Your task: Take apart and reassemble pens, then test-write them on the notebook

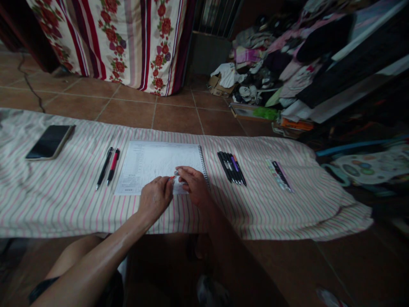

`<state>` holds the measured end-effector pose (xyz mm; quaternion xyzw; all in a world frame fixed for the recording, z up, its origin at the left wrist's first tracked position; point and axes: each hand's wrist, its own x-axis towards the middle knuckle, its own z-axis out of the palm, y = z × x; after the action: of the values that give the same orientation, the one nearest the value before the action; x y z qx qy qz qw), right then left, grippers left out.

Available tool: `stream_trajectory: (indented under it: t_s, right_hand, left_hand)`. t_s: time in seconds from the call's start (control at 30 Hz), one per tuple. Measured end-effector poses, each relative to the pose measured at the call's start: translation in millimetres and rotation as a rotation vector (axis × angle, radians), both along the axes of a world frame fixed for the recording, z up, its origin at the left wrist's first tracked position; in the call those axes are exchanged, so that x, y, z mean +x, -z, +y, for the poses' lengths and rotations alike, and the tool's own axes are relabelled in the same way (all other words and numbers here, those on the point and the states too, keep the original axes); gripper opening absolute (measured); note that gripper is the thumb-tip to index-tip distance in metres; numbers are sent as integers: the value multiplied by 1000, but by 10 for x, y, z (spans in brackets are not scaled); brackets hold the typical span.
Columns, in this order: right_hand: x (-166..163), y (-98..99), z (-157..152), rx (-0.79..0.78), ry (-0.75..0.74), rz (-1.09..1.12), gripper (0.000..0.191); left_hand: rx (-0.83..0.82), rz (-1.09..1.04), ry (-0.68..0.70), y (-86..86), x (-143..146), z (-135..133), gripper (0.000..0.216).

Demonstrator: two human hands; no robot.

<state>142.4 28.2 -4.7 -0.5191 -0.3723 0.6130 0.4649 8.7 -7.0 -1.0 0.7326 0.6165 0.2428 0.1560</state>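
My left hand (pixel 156 197) is closed in a pinch above the lower part of a spiral notebook (pixel 159 157). A small orange piece (pixel 172 177) shows at its fingertips; the rest of it is hidden. Close beside it, my right hand (pixel 193 182) pinches a small greyish piece (pixel 176 173). Whether the two pieces are joined I cannot tell. Left of the notebook lie a black pen (pixel 104 169) and a red and black pen (pixel 113 167). Several mostly dark pens (pixel 230 168) lie in a row to its right.
A striped cloth (pixel 79 209) covers the low table. A dark-screened phone (pixel 49 142) lies at the far left, and a slim clear packet (pixel 280 175) at the right. Beyond the table are a tiled floor (pixel 172 117), a floral curtain (pixel 134 42) and heaped clothes (pixel 255 55).
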Motion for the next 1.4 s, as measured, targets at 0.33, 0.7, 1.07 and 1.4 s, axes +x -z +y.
stream_trajectory:
  t_s: [0.33, 0.7, 1.07, 1.4]
  right_hand:
    - [-4, 12, 7, -5, 41, 47, 30]
    - [-14, -22, 14, -16, 79, 48, 32]
    - [26, -60, 33, -24, 107, 58, 29]
    - [66, -26, 60, -13, 128, 41, 32]
  left_hand:
    - [-25, 2, -2, -22, -2, -12, 33]
    - [-28, 89, -22, -64, -37, -18, 34]
    - [42, 285, -73, -118, -18, -40, 33]
    - [159, 329, -48, -95, -34, -41, 36]
